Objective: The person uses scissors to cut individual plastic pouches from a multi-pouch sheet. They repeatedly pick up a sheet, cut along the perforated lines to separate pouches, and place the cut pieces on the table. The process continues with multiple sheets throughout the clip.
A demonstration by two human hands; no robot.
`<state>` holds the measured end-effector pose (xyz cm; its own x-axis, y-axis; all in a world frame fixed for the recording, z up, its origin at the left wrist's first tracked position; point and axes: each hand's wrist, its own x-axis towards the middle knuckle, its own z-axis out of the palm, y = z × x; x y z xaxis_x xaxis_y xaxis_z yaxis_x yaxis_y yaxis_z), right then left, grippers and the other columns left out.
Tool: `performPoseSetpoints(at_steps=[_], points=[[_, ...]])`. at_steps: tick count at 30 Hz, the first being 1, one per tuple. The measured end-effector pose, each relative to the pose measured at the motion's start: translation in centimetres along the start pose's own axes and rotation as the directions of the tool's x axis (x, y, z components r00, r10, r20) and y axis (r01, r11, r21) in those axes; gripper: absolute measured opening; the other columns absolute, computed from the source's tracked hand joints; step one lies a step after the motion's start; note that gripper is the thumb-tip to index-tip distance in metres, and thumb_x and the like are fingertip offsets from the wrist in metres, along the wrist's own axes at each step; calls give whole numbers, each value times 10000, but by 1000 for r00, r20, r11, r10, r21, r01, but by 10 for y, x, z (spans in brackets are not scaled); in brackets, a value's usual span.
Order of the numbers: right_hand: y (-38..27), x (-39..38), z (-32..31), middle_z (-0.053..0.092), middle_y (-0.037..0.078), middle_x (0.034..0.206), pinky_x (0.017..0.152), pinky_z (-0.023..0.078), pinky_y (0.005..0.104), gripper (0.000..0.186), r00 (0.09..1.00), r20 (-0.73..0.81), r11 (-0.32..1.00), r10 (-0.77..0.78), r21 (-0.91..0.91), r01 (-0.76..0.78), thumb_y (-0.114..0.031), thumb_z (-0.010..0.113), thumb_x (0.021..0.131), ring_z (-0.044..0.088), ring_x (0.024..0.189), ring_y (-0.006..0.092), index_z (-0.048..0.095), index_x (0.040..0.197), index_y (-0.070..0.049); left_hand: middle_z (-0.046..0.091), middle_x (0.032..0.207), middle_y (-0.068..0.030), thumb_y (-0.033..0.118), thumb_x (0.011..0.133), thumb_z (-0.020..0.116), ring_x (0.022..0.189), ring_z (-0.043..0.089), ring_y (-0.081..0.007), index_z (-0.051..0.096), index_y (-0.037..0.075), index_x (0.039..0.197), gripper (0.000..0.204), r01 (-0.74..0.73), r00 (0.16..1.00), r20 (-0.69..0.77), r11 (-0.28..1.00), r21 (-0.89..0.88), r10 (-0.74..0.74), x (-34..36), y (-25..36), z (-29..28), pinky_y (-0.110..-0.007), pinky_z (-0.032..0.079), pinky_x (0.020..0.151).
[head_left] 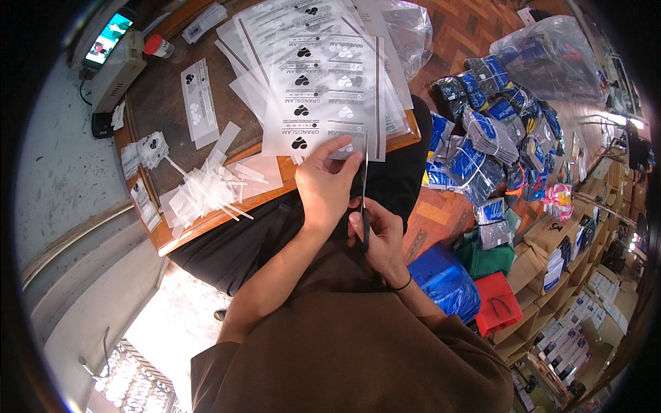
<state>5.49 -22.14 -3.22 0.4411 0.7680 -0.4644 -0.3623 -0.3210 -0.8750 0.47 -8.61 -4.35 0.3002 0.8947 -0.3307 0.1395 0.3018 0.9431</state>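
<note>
Pinching lightly, to judge by thumb and fingertips, with the left hand [323, 189] at the near edge of a translucent plastic sheet printed with black and white marks [320, 76]. Gripping with the right hand [383, 237], fingers closed round the loops, a pair of black-handled metal scissors [365, 236]. Blades pointing away, over the sheet's near right corner; parted or together, cannot tell.

Under the sheet and fanning out to its left, a loose stack of similar frosted sheets [249, 96]. Farther left of it, a long, narrow, printed frosted strip [200, 103], flat on a dark brown wooden table [155, 103]. Left of the sheet and nearer the body, a tangled heap of thin, clear plastic strips [210, 189]. Well to its right, a pile of blue-and-grey plastic-wrapped packets [490, 134].

Risk of a crooked cut into the printing, from sagging at the overhanging corner. Risk of a nicked fingertip, from pinching so near the blades. Risk of slipping, from loose layers beneath.
</note>
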Motion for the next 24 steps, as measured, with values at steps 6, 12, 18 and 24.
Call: performPoseSetpoints(at_steps=[6,12,18,24], points=[[-1,-2,-2,602,-20,663,542,446,229,270,1000,-8,999,3,-39,-3,-179,726,1015,569,586,40,674,1148,50,784,870,-144,56,902,796,754,734,-135,727,-35,1212,331,-15,1000,-10,1000,16,15,-1,0,1,-271,561,654],[-3,-3,0,589,-23,649,523,441,234,253,999,-35,998,8,-59,-10,-171,723,1016,566,569,40,684,1125,54,784,878,-144,57,894,802,754,735,-136,728,-32,1213,339,-21,1000,-11,1000,21,21,-2,-4,1,-272,562,662],[-5,-4,-1,584,-23,630,506,440,242,237,1000,-30,998,-5,-66,3,-163,722,1016,570,547,47,685,1104,54,778,886,-125,50,889,803,754,728,-130,730,-30,1208,337,-28,1000,-11,1000,13,28,-2,-5,1,-271,561,672],[-4,-4,-3,592,-21,638,504,451,246,249,1000,-20,997,0,-73,-1,-170,725,1014,573,557,45,684,1106,58,775,905,-114,36,892,794,772,725,-118,716,-27,1244,366,-38,999,17,999,-11,38,-3,-1,1,-266,566,685]])
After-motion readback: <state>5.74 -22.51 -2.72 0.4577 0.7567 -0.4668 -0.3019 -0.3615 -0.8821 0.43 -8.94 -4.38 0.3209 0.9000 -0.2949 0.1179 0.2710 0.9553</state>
